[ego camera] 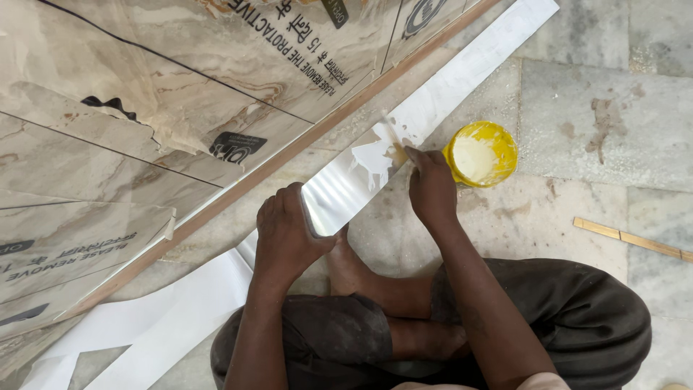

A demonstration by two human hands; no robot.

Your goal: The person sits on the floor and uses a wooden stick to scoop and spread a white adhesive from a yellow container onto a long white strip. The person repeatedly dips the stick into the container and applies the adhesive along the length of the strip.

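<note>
1. Head view, counts: two hands, one long shiny strip (346, 184), one yellow tub (482, 152), one large marble-patterned panel (144, 94) with a wooden edge, one thin wooden stick (632, 239), and loose white film strips (180, 310) on the stone floor (577, 108).
2. Head view, containers: the yellow tub stands open on the floor, just to the right of the right hand. It holds a pale, creamy paste, which also coats the inner wall.
3. Head view, the strip: it runs diagonally from the person's lap up to the top right, lying on the floor beside the panel's wooden edge. Its near end is lifted and mirror-bright; white smears of paste sit at its middle.
4. Head view, left hand (285, 231): the fingers are curled together and wrapped over the strip's near end, gripping its edge from the left.
5. Head view, right hand (432, 189): the fingers are pressed together, their tips on the strip's right edge at the smeared patch. Whether they pinch a small tool I cannot tell.
6. Head view, the rest: the person sits cross-legged in dark trousers, one bare foot under the strip's near end. The wooden stick lies well apart at the right.
</note>
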